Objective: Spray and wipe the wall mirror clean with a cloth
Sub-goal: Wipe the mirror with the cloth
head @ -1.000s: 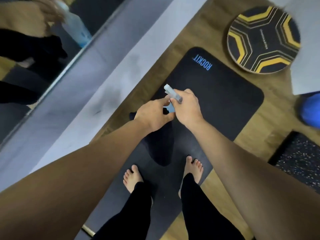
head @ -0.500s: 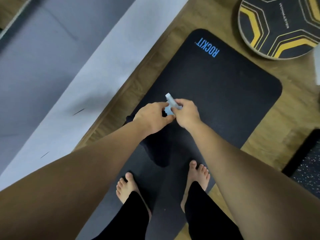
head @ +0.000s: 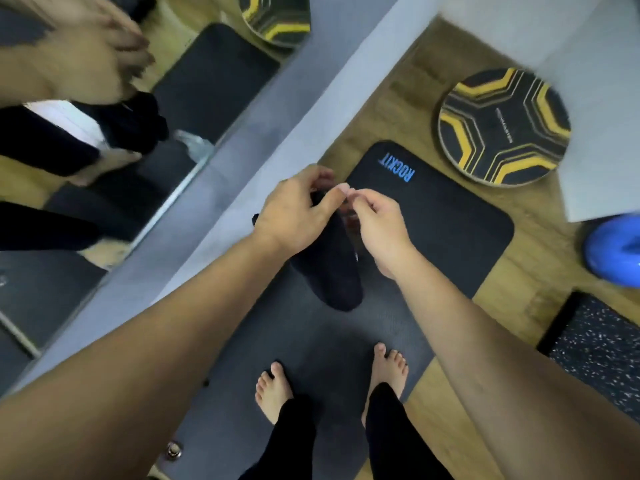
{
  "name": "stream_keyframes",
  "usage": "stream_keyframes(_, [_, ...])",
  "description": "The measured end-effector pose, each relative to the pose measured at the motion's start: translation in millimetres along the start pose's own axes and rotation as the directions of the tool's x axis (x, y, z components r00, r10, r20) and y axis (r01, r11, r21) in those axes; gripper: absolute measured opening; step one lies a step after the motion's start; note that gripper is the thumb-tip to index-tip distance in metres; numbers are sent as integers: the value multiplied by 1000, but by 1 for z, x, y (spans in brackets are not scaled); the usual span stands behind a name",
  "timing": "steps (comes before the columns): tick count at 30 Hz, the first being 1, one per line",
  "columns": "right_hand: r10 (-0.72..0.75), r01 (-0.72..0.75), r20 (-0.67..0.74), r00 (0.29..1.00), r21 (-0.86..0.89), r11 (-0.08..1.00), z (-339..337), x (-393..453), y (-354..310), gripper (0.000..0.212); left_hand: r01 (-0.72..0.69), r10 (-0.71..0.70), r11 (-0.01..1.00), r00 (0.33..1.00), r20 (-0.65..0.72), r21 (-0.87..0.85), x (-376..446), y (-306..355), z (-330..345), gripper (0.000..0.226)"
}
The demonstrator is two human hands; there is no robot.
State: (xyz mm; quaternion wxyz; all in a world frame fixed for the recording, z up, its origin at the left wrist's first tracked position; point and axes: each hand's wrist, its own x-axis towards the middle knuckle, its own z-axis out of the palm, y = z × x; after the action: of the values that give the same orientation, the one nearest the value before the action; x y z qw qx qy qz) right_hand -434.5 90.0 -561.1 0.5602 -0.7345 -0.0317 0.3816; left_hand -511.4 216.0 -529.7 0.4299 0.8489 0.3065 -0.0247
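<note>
A dark cloth [head: 329, 268] hangs from the left hand [head: 294, 216], which grips its top; the right hand [head: 377, 223] pinches beside it, contents unclear. The wall mirror [head: 104, 133] stands left, apparently not yet wiped.

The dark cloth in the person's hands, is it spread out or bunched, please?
Bunched: the dark cloth hangs as a narrow bundle from the left hand.

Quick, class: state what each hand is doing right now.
Left hand: fingers curled, holding the dark cloth.
Right hand: fingers curled at the cloth's top; what it grips cannot be told.
</note>
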Motion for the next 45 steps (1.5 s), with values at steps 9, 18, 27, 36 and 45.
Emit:
stream_keyframes(9, [-252, 194, 266, 930, 228, 954, -25, -150, -334, 30, -408, 388, 912, 829, -403, 39, -71, 259, -230, 47])
stream_keyframes(18, [-663, 513, 496, 561, 419, 749, -38, -344, -627, 43, -530, 641, 742, 384, -664, 410, -204, 518, -477, 47])
stream_keyframes(27, [-895, 826, 390, 215, 416, 379, -29, -481, -804, 28, -363, 731, 654, 79, -678, 663, -329, 679, -625, 54])
stream_keyframes(36, [-933, 824, 266, 240, 453, 341, -50, -523, -849, 20, -216, 637, 764, 410, -653, 609, -372, 683, -667, 59])
stream_keyframes(45, [-731, 460, 676, 93, 622, 634, -52, -515, -850, 79, -539, 753, 627, 234, -615, 563, -375, 695, -665, 64])
